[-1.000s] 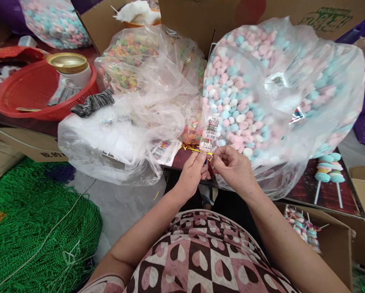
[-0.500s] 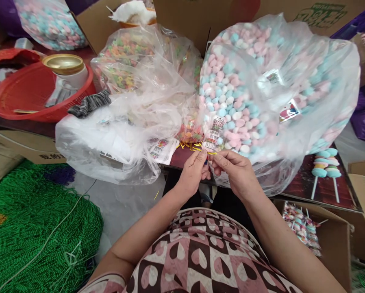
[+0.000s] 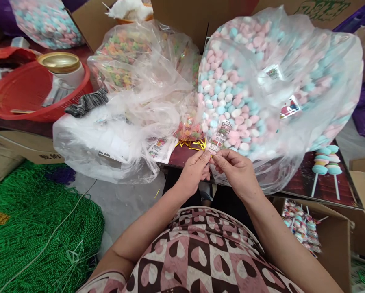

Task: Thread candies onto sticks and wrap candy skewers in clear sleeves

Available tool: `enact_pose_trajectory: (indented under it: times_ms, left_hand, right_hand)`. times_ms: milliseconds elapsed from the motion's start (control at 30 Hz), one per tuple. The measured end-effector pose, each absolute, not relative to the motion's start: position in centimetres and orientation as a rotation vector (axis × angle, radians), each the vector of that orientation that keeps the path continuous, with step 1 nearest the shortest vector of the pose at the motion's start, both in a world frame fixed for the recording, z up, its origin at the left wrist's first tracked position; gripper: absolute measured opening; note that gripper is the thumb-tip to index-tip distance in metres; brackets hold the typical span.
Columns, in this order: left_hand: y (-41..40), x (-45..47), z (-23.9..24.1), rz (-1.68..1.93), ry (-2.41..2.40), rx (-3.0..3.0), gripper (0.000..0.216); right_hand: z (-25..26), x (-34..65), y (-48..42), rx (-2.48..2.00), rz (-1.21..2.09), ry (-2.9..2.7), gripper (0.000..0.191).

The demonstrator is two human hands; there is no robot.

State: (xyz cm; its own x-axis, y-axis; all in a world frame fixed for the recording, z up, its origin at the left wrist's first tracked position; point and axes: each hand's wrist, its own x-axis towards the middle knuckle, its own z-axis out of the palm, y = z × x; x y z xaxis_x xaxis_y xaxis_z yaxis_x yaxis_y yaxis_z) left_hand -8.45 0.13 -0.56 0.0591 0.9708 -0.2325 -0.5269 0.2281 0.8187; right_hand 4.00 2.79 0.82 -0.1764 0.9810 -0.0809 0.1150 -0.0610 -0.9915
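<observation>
My left hand is closed on the gathered lower end of a clear printed candy bag. The bag tilts up and to the right against the big sack of marshmallows. Right beside it, my right hand pinches at the same neck, thumb and fingertips together. A gold twist tie shows only as a speck there, mostly covered by the fingers. Several loose gold twist ties lie on the dark table just beyond my left hand.
A sack of colourful gummies and flat printed bags lie to the left, near a red basket. Two marshmallow skewers rest at right above a carton of wrapped ones. Green cord is heaped at lower left.
The gold tie that stretched between my hands now hardly shows at the bag's neck. The printed bag has tipped further right; both hands stay close together.
</observation>
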Motion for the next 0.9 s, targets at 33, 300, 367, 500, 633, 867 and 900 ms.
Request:
enact_pose_trajectory:
  times_ms: [33,300,367,500,633,867,900]
  left_hand:
    - [0.1,-8.5,-0.3,1.220,0.888,0.615,0.037]
    - [-0.4,-9.0,1.1,0.947,0.576,0.458,0.031]
    - [-0.5,-9.0,1.2,0.878,0.521,0.431,0.030]
    - [-0.5,-8.9,1.2,0.826,0.514,0.376,0.032]
    - [-0.5,-8.4,1.2,0.882,0.524,0.324,0.033]
    - [-0.2,-8.2,0.9,0.960,0.530,0.287,0.030]
    - [-0.1,-8.3,0.8,0.948,0.503,0.289,0.029]
  right_hand:
    - [0.8,4.3,2.8,-1.255,1.315,-1.433,0.025]
    - [1.4,5.8,3.2,-1.023,1.616,-1.361,0.027]
    - [1.4,6.2,3.2,-0.975,1.721,-1.361,0.035]
    - [0.5,6.5,3.1,-0.987,1.713,-1.340,0.029]
    - [-1.0,6.1,3.2,-1.058,1.534,-1.254,0.022]
    - [-1.7,5.3,3.0,-1.088,1.453,-1.211,0.021]
    - [-1.4,5.3,2.9,-1.073,1.494,-1.201,0.019]
